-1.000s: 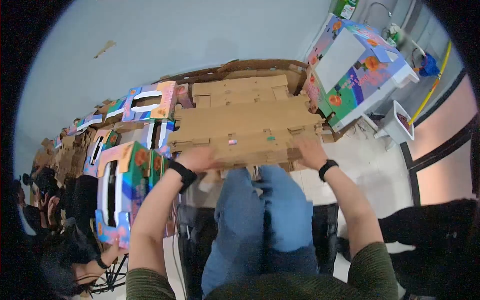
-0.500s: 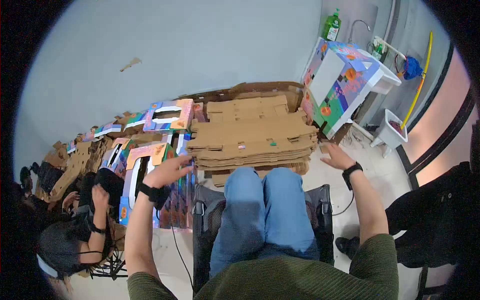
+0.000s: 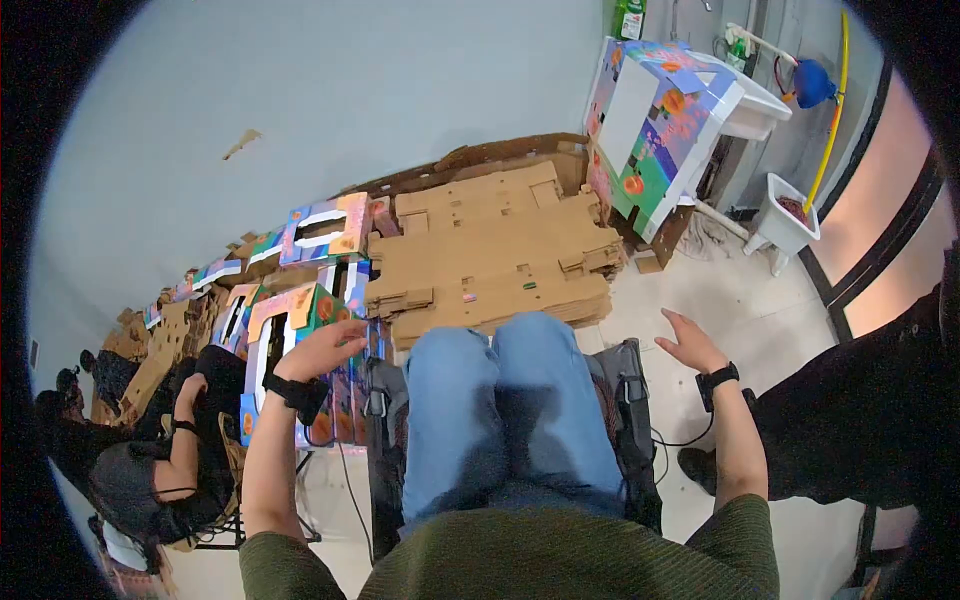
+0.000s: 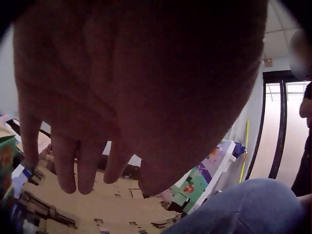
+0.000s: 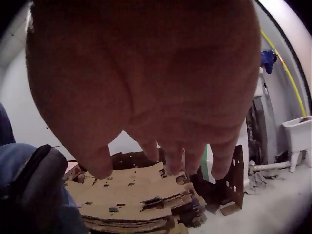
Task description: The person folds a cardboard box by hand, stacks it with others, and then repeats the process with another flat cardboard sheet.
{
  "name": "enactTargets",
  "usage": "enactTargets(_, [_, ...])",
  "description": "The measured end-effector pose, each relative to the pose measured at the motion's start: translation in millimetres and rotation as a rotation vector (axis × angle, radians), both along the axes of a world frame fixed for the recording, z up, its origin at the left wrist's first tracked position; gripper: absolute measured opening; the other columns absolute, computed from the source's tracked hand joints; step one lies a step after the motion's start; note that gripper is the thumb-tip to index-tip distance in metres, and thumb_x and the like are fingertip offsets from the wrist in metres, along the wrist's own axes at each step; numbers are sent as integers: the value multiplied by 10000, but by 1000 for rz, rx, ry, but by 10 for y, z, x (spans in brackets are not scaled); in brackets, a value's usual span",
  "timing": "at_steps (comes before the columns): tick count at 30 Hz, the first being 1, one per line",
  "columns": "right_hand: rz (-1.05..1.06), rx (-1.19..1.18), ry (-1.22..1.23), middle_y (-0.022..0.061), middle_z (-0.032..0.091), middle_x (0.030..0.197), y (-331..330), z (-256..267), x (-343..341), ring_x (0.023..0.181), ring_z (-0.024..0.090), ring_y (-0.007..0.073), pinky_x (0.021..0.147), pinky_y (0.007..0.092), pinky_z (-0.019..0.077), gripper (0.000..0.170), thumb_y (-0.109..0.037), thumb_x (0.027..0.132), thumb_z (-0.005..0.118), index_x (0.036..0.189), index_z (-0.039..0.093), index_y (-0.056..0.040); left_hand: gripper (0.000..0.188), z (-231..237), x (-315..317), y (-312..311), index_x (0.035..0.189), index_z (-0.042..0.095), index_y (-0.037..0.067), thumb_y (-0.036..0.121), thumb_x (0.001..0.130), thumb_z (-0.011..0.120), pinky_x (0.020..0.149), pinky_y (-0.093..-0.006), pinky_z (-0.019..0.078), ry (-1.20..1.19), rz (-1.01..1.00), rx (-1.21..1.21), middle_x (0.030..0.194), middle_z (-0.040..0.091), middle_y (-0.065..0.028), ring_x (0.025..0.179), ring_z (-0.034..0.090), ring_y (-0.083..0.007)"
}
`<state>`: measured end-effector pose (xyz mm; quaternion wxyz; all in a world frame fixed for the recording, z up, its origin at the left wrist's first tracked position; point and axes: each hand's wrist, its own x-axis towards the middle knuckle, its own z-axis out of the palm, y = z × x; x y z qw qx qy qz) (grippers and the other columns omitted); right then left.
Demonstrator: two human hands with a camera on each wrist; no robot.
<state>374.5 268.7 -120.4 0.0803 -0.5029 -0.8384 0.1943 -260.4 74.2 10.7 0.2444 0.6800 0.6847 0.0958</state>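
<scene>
A stack of flat brown cardboard sheets (image 3: pixel 480 250) with slots and notched edges lies in front of my knees. My left hand (image 3: pixel 325 350) hovers off its near left corner, fingers extended, holding nothing. Beside that hand stands a colourful printed box (image 3: pixel 318 305) with a cut-out opening. My right hand (image 3: pixel 695 347) is in the air off the stack's near right corner, fingers spread and nothing in it. The palms and straight fingers show dark in both wrist views, with the cardboard stack (image 5: pixel 122 195) beyond the right fingertips.
More printed boxes (image 3: pixel 325 232) line the left side, where another person (image 3: pixel 140 480) sits. At the back right a large printed carton (image 3: pixel 650 140) stands by a white sink (image 3: pixel 755 110). A white basin (image 3: pixel 785 225) is on the floor. A dark-trousered leg (image 3: pixel 830 410) is at right.
Both hands have left the near edge of the cardboard and moved apart to either side. The cardboard stays on the stack. The head view has shifted a little.
</scene>
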Motion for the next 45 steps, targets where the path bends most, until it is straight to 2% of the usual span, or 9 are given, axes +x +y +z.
enactTargets(11, [-13, -25, 100, 259, 540, 1417, 169, -99, 52, 1313, 520, 394, 1112, 437, 414, 619, -346, 968, 630, 1446, 458, 7, 484, -181, -85, 250, 1357, 563, -4, 327, 1005, 589, 949, -388, 530, 35, -78, 3, 1197, 696, -199, 1115, 671, -317])
enactTargets(17, [-16, -99, 89, 235, 584, 1379, 588, -241, -137, 1291, 546, 373, 1092, 421, 433, 524, -340, 989, 600, 1371, 549, 15, 415, -174, -570, 804, 1267, 624, -8, 318, 1012, 587, 825, -340, 529, -86, 16, -15, 1065, 700, -105, 1008, 652, -175])
enactTargets(21, [19, -101, 22, 232, 616, 1333, 1074, -347, -326, 1251, 572, 379, 1067, 424, 450, 505, -363, 997, 575, 1332, 587, 14, 508, -370, -768, 1339, 1328, 572, -28, 365, 1007, 594, 919, -373, 521, -19, 171, -75, 1188, 691, -158, 1067, 658, -249])
enactTargets(29, [-174, -206, -4, 283, 652, 1218, 2189, -1310, -1077, 1143, 617, 427, 1001, 458, 485, 510, -375, 1024, 490, 1345, 545, 18, 505, -1938, -1215, 2116, 1312, 548, -45, 361, 1012, 552, 1019, -422, 461, -77, 290, -248, 1247, 651, -254, 1198, 608, -366])
enactTargets(35, [-357, -278, 13, 340, 646, 1166, 2491, -2059, -1558, 1096, 629, 465, 945, 507, 503, 608, -463, 1008, 479, 1258, 504, 91, 609, -3984, -2057, 1976, 1380, 453, -78, 425, 1039, 484, 1046, -468, 432, 66, 146, -210, 1334, 546, -360, 1243, 550, -473])
enactTargets(37, [-513, -239, -20, 363, 635, 1165, 2487, -2229, -1631, 1103, 624, 479, 941, 510, 506, 651, -495, 997, 482, 1247, 491, 107, 666, -3861, -1814, 2039, 1367, 441, -123, 460, 1046, 443, 1052, -474, 424, 80, 411, -454, 1340, 524, -389, 1250, 534, -499])
enactTargets(40, [-630, -379, 12, 379, 625, 1174, 2537, -2380, -1580, 1108, 624, 486, 944, 497, 510, 663, -506, 980, 506, 1238, 511, 104, 795, -4015, -1756, 2043, 1350, 425, -170, 556, 1031, 381, 1068, -490, 402, 231, 133, -507, 1348, 500, -418, 1258, 516, -524])
enactTargets(42, [-580, -436, 0, 357, 635, 1183, 2570, -2409, -1537, 1124, 630, 454, 943, 471, 513, 654, -486, 938, 587, 1210, 539, 106, 771, -4541, -1970, 1938, 1381, 458, -90, 586, 1019, 382, 928, -514, 491, 50, 382, -447, 1314, 554, -356, 1172, 580, -492])
enactTargets(45, [-459, -486, 29, 326, 651, 1180, 2501, -2291, -1505, 1131, 637, 424, 947, 457, 512, 633, -463, 911, 633, 1201, 556, 94, 718, -4219, -1656, 1943, 1323, 529, -20, 611, 984, 471, 719, -426, 562, -415, 814, -392, 1137, 664, -184, 1017, 661, -362])
